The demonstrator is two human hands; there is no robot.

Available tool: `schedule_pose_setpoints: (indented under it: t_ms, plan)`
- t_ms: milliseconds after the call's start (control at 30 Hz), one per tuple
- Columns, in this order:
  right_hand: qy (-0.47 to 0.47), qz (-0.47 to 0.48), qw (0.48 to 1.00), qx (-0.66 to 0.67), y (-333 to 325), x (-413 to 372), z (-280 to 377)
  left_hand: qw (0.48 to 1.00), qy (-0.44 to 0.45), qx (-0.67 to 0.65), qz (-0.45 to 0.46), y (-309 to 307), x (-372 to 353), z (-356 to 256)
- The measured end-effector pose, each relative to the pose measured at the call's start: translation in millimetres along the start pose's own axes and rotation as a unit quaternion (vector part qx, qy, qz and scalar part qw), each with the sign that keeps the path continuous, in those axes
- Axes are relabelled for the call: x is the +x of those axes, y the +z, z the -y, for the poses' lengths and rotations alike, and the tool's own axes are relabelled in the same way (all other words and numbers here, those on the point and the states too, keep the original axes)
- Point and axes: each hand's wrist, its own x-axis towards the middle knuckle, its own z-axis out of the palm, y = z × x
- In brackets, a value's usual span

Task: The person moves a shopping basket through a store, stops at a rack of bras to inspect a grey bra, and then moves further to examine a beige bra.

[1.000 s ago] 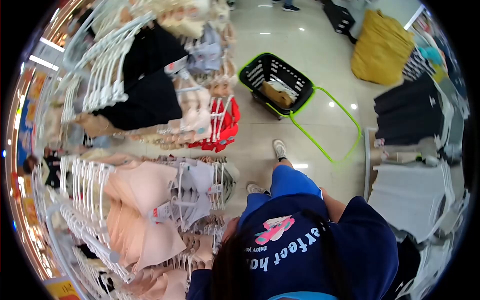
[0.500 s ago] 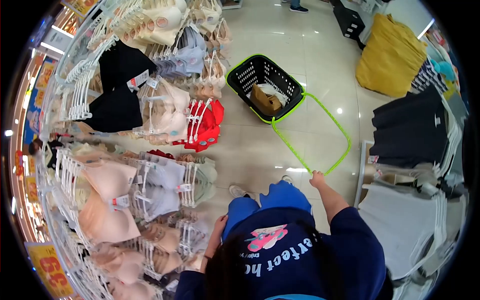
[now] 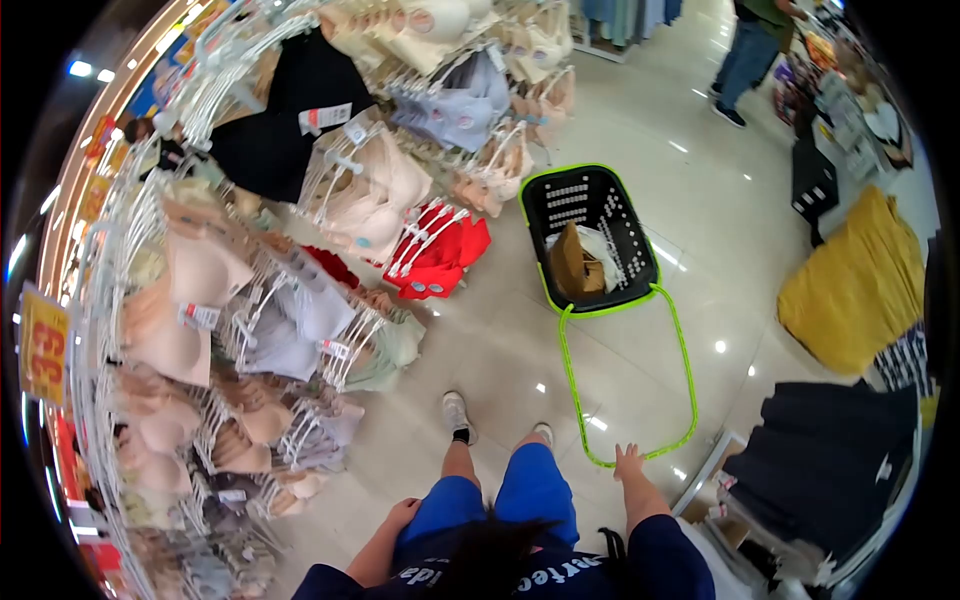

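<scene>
Right hand (image 3: 628, 462) spread at the near end of the green handle (image 3: 689, 370). Basket (image 3: 580, 212) on floor ahead, brown item (image 3: 573, 262) inside. I'd wrap fingers round mid-bar, keep any pull low and straight. Left hand (image 3: 403, 512) by shorts (image 3: 437, 515); can't tell its fingers.

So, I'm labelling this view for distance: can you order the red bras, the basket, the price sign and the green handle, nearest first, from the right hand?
From the right hand:
1. Green handle, its near end right by the fingers
2. Basket, ahead, beyond the handle
3. Red bras, ahead to the left
4. Price sign, far left edge
</scene>
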Motion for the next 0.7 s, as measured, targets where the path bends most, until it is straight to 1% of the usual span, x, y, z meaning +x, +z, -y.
schedule_pose_setpoints:
  t_ms: [67,167,267,367,400,500,567,633,700]
  plan:
    - [-0.02,0.0,1.0,0.014,3,13,3,1.0,-0.025,0.007,-0.015,6,-12,3]
    - [-0.007,0.146,0.988,-0.041,0,5,12,0.997,-0.058,-0.037,-0.024,12,-35,14]
    - [0.005,0.08,0.997,0.012,3,-11,23,0.993,-0.085,-0.059,-0.048,16,-61,19]
    - [-0.059,0.123,0.988,-0.067,-7,-7,35,0.992,-0.106,-0.053,-0.041,15,-75,15]
    - [-0.109,0.098,0.986,-0.073,3,-4,35,0.992,-0.111,-0.046,-0.038,14,-76,14]
    - [-0.159,0.023,0.986,0.052,23,-13,46,0.993,-0.103,-0.045,-0.021,13,-78,12]
    - [-0.209,-0.082,0.974,0.035,33,-32,57,0.995,-0.081,-0.054,-0.027,11,-76,6]
    - [-0.241,-0.176,0.954,0.014,21,-61,72,0.997,-0.054,-0.055,-0.031,9,-73,-1]
    - [-0.275,-0.126,0.951,0.058,7,-75,86,0.999,-0.029,-0.032,-0.024,-3,-72,-21]
